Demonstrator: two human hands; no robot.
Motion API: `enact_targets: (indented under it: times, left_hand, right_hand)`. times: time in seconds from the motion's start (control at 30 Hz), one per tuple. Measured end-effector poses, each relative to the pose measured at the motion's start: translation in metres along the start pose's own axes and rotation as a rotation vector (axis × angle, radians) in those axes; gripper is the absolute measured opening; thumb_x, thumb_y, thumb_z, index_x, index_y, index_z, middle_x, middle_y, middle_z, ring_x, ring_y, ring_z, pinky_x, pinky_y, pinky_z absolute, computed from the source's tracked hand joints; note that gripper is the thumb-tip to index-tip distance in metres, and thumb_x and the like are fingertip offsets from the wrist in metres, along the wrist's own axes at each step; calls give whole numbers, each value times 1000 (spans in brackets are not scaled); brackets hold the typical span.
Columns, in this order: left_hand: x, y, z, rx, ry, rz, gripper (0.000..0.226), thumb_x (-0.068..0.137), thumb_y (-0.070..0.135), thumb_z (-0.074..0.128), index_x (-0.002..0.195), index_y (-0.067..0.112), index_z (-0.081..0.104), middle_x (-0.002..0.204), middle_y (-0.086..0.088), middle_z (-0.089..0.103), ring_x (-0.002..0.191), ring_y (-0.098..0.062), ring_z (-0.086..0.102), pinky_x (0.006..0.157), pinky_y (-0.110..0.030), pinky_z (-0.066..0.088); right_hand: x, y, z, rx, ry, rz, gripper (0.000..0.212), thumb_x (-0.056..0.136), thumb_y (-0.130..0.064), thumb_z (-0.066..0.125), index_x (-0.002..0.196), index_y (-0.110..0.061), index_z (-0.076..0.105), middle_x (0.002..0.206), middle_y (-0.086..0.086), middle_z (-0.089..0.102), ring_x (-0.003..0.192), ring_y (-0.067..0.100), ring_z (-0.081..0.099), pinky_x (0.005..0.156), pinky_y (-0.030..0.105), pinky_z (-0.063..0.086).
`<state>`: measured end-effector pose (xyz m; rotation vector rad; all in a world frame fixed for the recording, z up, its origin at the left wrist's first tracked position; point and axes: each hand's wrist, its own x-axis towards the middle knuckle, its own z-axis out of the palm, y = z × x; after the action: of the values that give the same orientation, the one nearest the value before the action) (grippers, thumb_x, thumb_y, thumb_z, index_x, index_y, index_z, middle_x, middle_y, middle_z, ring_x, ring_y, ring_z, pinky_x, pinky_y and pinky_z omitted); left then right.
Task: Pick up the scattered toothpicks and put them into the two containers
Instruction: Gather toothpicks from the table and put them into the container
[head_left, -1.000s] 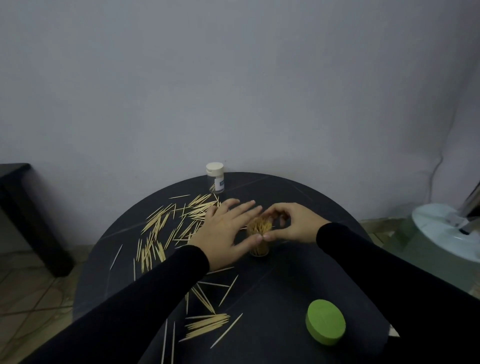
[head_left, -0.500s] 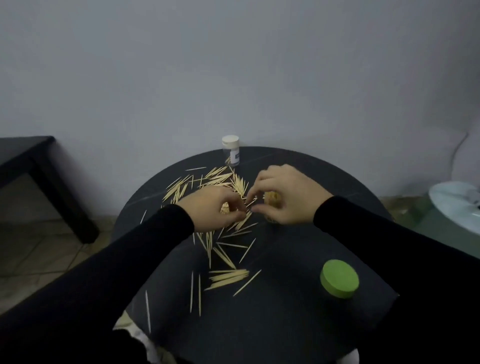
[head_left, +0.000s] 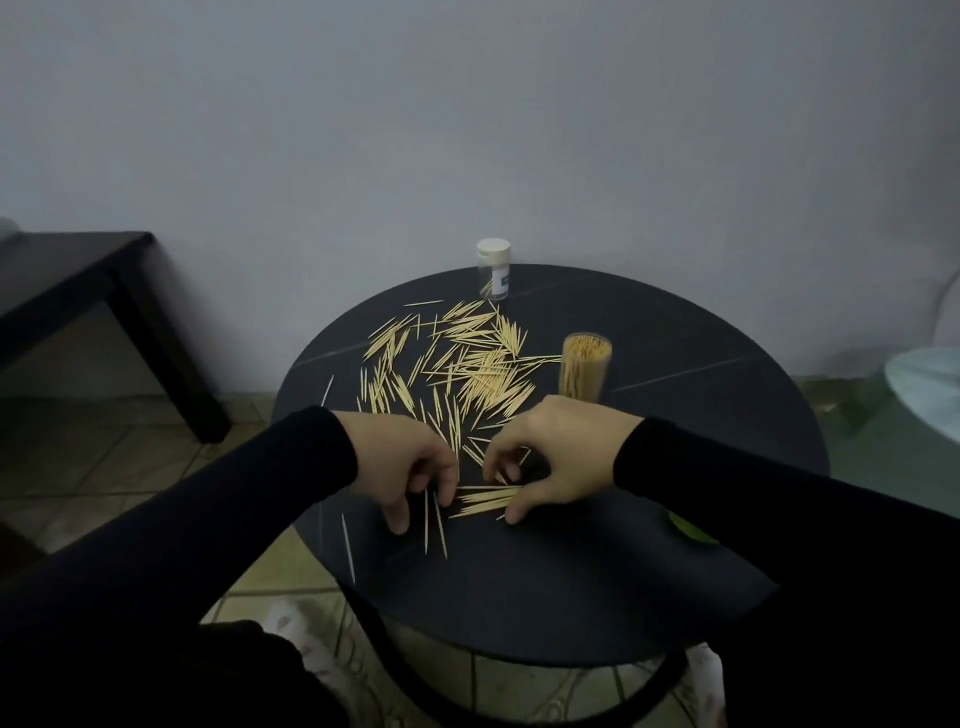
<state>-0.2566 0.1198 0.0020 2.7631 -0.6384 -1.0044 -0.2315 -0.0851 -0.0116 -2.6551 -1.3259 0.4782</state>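
Many pale toothpicks (head_left: 467, 364) lie scattered over the round black table (head_left: 675, 364). A small bundle of toothpicks (head_left: 485, 501) lies flat near the front, between my hands. My left hand (head_left: 410, 467) is bent down with its fingertips touching the table at the bundle's left end, thumb apart. My right hand (head_left: 556, 452) curls over the bundle's right end, thumb and fingers pinching it. An open clear container (head_left: 584, 371) packed with upright toothpicks stands just behind my right hand. A capped container with a white lid (head_left: 493, 267) stands at the far edge.
A green lid (head_left: 688, 532) shows partly behind my right sleeve. Single toothpicks (head_left: 348, 545) lie near the front left edge. A dark low table (head_left: 78, 275) stands on the tiled floor to the left, and a pale round object (head_left: 930, 384) sits at the right.
Both hands have left the open container and come down to the small bundle near the table's front. The head view has pulled back and tilted down.
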Motion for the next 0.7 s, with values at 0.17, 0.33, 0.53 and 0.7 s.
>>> enact_targets:
  times: [0.17,0.33,0.53,0.7]
  left_hand:
    - [2,-12,9,-73,90,105,33,75,16,78,90,42,64,84,13,55,80,-6,53,78,-26,48]
    - [10,-14,8,-100,127,138,17,81,21,73,83,35,65,79,14,57,75,-1,52,74,-18,44]
    - [11,-13,12,-107,267,145,11,83,26,71,84,36,66,79,19,59,74,3,52,73,-16,40]
    - [-23,-26,3,-160,65,46,26,74,19,80,91,36,68,82,15,58,76,-1,54,72,-17,43]
  right_hand:
    - [7,-3,5,-44,31,5,31,83,-51,66,109,-34,64,91,-13,64,85,1,57,83,25,49]
    - [12,3,4,-94,114,37,18,86,-47,64,98,-35,68,87,-14,64,83,3,58,85,25,47]
    - [19,4,6,-205,149,102,20,88,-52,58,97,-36,65,86,-15,63,83,3,54,90,31,34]
    - [23,4,4,-161,122,138,17,87,-51,60,96,-36,63,84,-13,65,83,3,57,93,32,38]
